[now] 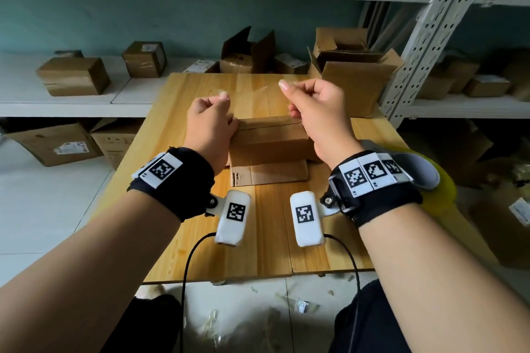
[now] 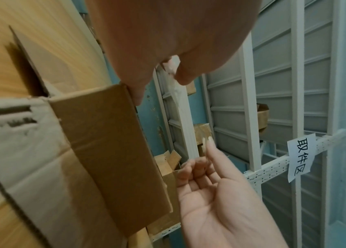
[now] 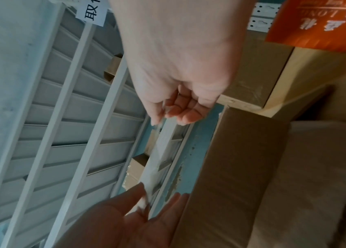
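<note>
A closed brown cardboard box [image 1: 272,140] [image 2: 108,134] [image 3: 231,167] lies on the wooden table [image 1: 272,238], with a flap [image 1: 269,176] spread flat at its near side. Above the box I stretch a strip of clear tape [image 1: 252,92] [image 2: 185,104] [image 3: 163,146] between both hands. My left hand [image 1: 222,96] [image 2: 172,67] pinches the strip's left end between thumb and forefinger. My right hand [image 1: 284,86] [image 3: 163,114] pinches the right end the same way, slightly higher. The strip hangs clear of the box top.
An open cardboard box [image 1: 358,77] stands at the table's far right corner. White metal shelves [image 1: 71,106] behind and to both sides carry several small boxes. A yellow object [image 1: 441,195] lies under my right wrist. Tape scraps litter the floor [image 1: 286,301].
</note>
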A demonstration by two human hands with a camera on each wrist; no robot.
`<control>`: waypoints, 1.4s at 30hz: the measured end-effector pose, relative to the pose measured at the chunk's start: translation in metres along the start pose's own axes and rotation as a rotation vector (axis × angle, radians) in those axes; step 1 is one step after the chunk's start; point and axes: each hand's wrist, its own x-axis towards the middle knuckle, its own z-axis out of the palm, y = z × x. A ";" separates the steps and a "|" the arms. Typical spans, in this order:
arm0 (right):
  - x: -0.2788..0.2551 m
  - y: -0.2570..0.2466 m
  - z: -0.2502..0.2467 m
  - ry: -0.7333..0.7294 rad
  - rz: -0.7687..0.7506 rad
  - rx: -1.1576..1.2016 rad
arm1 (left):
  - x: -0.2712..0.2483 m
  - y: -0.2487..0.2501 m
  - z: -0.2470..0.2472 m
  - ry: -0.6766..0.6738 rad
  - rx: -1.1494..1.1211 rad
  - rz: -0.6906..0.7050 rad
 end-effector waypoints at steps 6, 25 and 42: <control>0.002 0.015 0.000 -0.098 0.107 -0.120 | -0.011 -0.004 -0.005 0.008 -0.039 -0.044; -0.039 0.019 -0.020 -0.038 0.145 -0.084 | -0.045 -0.005 -0.051 -0.042 -0.059 -0.129; -0.042 0.016 -0.023 -0.071 0.176 -0.031 | -0.043 -0.003 -0.059 -0.027 0.034 -0.282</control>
